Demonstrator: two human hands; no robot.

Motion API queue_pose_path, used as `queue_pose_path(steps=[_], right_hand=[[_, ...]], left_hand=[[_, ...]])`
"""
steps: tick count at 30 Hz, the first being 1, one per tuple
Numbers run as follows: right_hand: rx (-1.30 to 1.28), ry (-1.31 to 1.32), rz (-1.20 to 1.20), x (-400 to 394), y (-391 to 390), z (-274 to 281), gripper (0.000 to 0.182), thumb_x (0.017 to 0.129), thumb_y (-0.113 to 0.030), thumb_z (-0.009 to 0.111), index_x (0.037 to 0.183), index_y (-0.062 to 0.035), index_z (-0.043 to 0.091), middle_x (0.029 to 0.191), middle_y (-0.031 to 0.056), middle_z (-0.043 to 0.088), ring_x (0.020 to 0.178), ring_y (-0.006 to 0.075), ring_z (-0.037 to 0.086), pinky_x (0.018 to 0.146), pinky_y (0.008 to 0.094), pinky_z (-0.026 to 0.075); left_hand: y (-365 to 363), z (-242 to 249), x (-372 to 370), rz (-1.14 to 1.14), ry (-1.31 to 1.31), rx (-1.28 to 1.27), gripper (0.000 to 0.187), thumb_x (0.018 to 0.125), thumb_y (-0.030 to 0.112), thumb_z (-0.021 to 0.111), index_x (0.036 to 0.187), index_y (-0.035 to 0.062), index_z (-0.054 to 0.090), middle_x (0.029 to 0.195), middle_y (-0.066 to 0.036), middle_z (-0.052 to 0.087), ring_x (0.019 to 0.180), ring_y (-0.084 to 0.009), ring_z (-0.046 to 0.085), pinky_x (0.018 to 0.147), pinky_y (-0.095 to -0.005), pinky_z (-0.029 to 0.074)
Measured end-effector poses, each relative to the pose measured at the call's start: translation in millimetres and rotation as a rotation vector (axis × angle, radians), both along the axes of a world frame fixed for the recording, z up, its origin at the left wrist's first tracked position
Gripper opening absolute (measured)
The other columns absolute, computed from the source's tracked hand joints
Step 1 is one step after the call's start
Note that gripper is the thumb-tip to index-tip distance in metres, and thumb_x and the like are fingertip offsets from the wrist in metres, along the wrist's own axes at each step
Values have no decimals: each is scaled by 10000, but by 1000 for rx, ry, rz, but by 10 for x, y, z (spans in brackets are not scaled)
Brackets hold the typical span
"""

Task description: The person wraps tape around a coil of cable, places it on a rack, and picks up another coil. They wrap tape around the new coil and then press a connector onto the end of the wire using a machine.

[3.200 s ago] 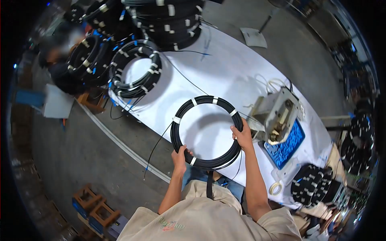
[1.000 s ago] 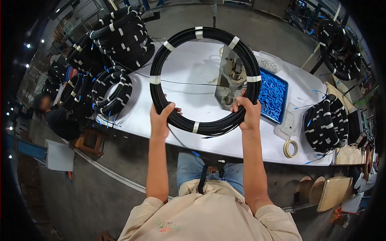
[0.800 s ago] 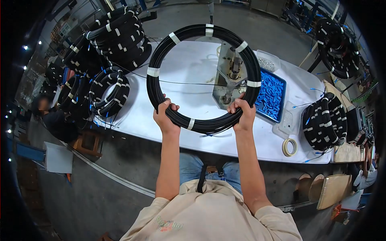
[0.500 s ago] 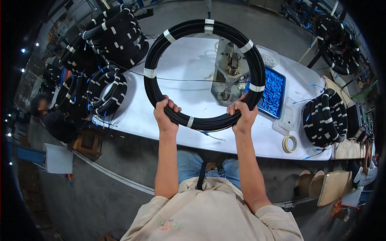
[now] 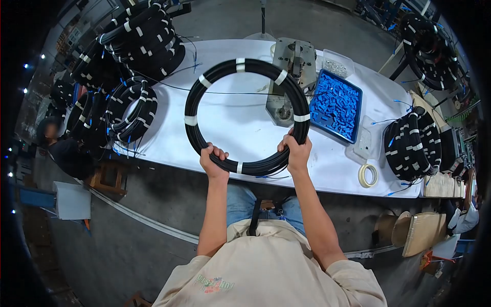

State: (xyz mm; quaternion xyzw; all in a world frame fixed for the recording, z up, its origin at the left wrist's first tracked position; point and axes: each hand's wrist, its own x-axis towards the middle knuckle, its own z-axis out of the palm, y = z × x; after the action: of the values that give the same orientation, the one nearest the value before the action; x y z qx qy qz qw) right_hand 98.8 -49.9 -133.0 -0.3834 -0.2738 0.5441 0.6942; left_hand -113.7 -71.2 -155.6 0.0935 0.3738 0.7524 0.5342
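Note:
Both of my hands grip a large coil of black cable (image 5: 193, 97), bound at intervals with white tape. My left hand (image 5: 215, 160) is closed around its lower left side, and my right hand (image 5: 296, 149) around its lower right. The ring covers part of a metal hand press (image 5: 279, 105) standing on the white table (image 5: 232, 128). A thin black cable runs across the ring's opening. Near my right hand, to its upper right, lies a blue tray (image 5: 356, 115) full of small blue connector pieces (image 5: 335, 100).
Stacked black coils (image 5: 146, 43) stand at the back left, with a smaller coil pile (image 5: 132, 110) nearer. At right are another coil stack (image 5: 413, 148), a tape roll (image 5: 367, 175) and a clear box (image 5: 337, 64). A person (image 5: 69, 151) is at the far left.
The coil has come down and lies lower toward the table, looking smaller and slightly left. Both hands stay closed on it. More of the press and the blue tray shows.

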Motion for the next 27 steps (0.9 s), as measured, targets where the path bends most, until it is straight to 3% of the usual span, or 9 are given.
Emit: queue_pose_path(steps=[2,10,17,23,27], right_hand=[[-5,-53,28,9,-42,-102,124,772,20,600,866,25,519,644,79,543,486,176,554,474,297,449],[-88,-213,101,11,-28,-254,143,767,6,588,885,17,507,620,75,531,481,174,546,484,309,463],[-454,-263,210,52,28,-491,123,741,-20,613,804,26,517,588,83,537,468,187,551,449,319,472],[-549,-219,184,86,-50,-734,86,740,-19,591,762,15,515,555,93,542,451,189,548,446,333,471],[-570,-129,130,54,-105,-815,82,740,-17,593,747,8,515,565,83,534,450,184,537,442,327,464]], left_hand=[[-83,-173,25,32,-53,-31,129,762,229,573,798,144,482,620,22,410,522,-125,413,568,-308,401],[-243,-381,66,97,-110,-153,153,805,250,582,765,137,486,617,12,423,523,-128,428,567,-311,403],[-450,-590,167,147,-139,-421,137,791,168,606,752,110,489,628,4,463,509,-123,467,530,-295,440],[-514,-617,201,146,-85,-502,121,785,107,592,731,75,489,634,-13,475,523,-139,484,510,-301,451],[-491,-601,144,115,-57,-470,129,796,142,637,818,70,531,693,-6,493,582,-126,496,561,-288,452]])
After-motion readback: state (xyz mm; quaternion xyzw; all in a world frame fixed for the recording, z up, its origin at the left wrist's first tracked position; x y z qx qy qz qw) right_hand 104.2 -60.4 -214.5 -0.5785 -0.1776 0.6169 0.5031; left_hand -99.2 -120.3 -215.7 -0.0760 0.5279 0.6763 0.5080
